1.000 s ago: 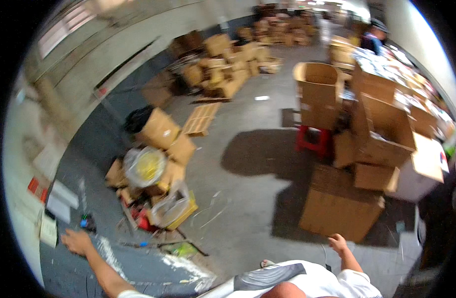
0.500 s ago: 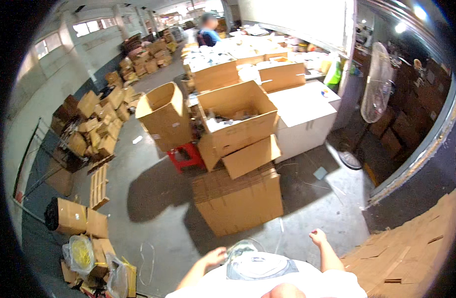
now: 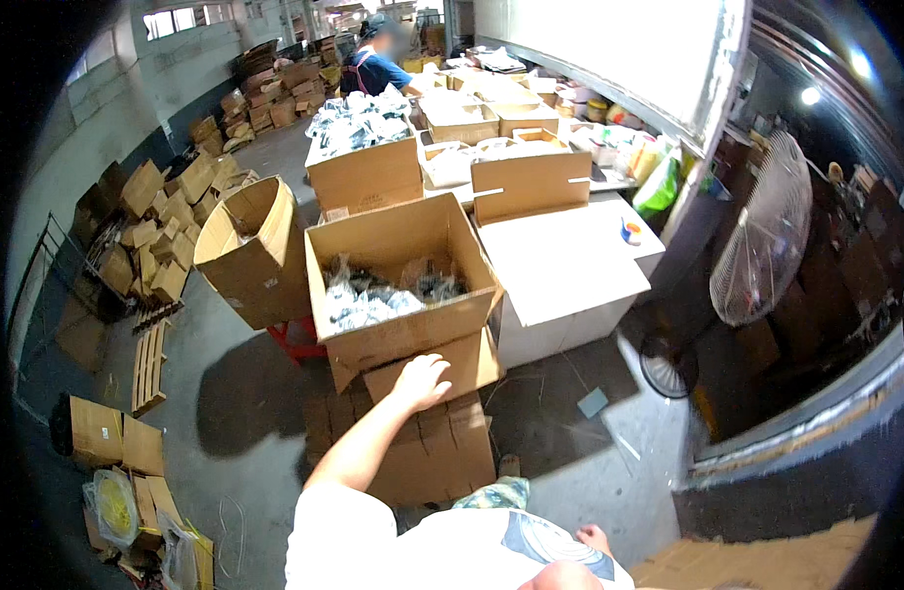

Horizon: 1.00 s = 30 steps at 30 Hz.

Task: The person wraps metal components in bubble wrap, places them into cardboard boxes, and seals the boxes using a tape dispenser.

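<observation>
My left hand (image 3: pixel 422 382) reaches forward over the front flap (image 3: pixel 462 364) of a large open cardboard box, its fingers apart and holding nothing. Whether the fingertips touch the cardboard I cannot tell. Inside that cardboard box (image 3: pixel 403 328) lie several clear plastic bags (image 3: pixel 368 303) with grey and dark contents. The box rests on a stack of flattened cardboard (image 3: pixel 427 457). Low at my right side is my right hand (image 3: pixel 595 538), mostly hidden by my white shirt; its fingers are too covered to read.
A tall open carton (image 3: pixel 250 261) stands on a red stool (image 3: pixel 293 339) at the left. White-topped table (image 3: pixel 560 261) lies right of the box, with a standing fan (image 3: pixel 762 231) beyond. A co-worker (image 3: pixel 378 69) stands behind filled cartons. A wooden pallet (image 3: pixel 150 366) lies left.
I have come closer to the large box. My left hand has moved forward to its front flap, while my right hand has dropped back beside my body. The co-worker now leans toward the cartons.
</observation>
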### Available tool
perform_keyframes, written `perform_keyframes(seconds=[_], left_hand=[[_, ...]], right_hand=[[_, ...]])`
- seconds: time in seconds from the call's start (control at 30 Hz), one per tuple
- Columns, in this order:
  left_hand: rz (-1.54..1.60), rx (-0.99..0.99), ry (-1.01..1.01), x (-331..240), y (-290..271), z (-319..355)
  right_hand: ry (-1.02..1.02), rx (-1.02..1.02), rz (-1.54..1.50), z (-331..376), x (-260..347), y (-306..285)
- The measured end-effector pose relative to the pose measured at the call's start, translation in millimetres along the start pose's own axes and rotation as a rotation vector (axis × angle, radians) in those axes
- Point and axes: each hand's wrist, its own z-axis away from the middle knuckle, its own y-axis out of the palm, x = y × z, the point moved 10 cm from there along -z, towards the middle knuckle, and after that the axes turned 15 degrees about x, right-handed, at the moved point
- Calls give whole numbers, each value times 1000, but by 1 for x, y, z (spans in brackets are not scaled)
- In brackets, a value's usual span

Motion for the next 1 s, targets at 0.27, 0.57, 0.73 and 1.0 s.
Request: perform_keyframes(seconds=[0.27,0.57,0.73,1.0], left_hand=[[142,-65,-407,77,-80,-169],[8,714,-772,199,37,-265],[-69,409,-752,230,54,-319],[316,204,-866,314,118,-433]], right_hand=[[151,-138,-245,-123,-87,-151],[-65,63,-237,-307,101,-305],[-136,42,-301,-321,286,-365],[-125,23,250,-331,426,-338]])
